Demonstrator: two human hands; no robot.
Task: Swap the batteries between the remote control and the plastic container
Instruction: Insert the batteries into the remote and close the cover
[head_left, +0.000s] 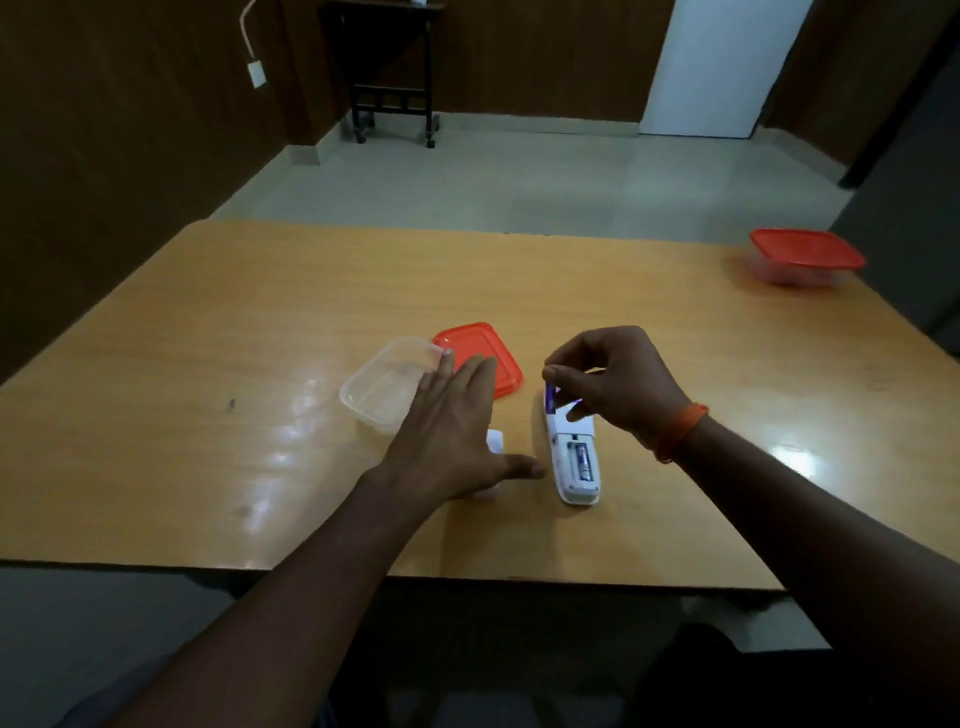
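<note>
while lidless, plastic container (387, 383) apparently empty beside red lid (480, 356)

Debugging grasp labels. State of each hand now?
Left hand: open, flat, holding nothing.
Right hand: closed, pinching a battery above the remote.

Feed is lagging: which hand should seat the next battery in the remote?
Right hand: it pinches a blue battery directly above the white remote control. The left hand lies open, empty.

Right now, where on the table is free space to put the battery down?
Bare table lies right of the remote, up to the closed container, and left of the open container. Between open container, lid and remote, both hands crowd it.
</note>
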